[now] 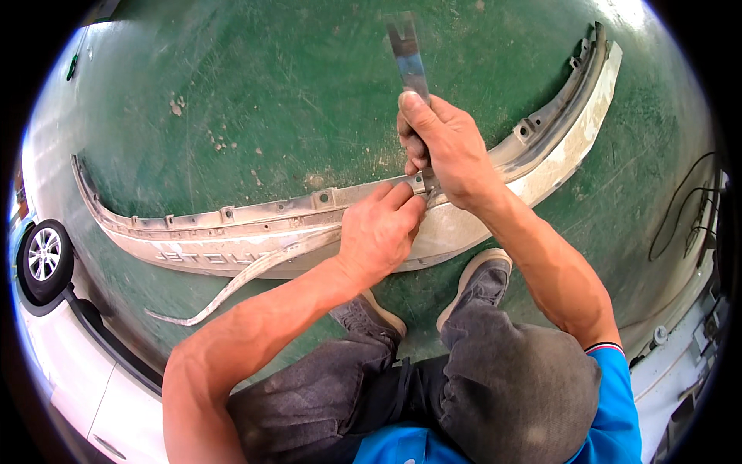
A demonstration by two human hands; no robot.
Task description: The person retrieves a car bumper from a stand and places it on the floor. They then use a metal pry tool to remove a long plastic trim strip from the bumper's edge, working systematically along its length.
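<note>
A long, curved car bumper (456, 232), pale and dirty with flaking patches, lies on the floor in front of my shoes. Along its upper edge runs a flange with square holes and tabs. My left hand (380, 232) is closed at this edge near the middle, its fingertips pinching a pale, thin strip (255, 269). The strip's loose part hangs across the bumper's face and curls down to the floor at left. My right hand (444, 143) grips a flat metal forked pry tool (407, 58) just above the bumper, notched end pointing away from me. My fingers hide its lower end.
Green, scuffed floor (255, 100) with scattered pale flakes surrounds the bumper. A white car (116, 394) with a wheel (46, 259) stands at the left. Dark cables (671, 209) lie at the right rim. My shoes (479, 282) are close to the bumper's near edge.
</note>
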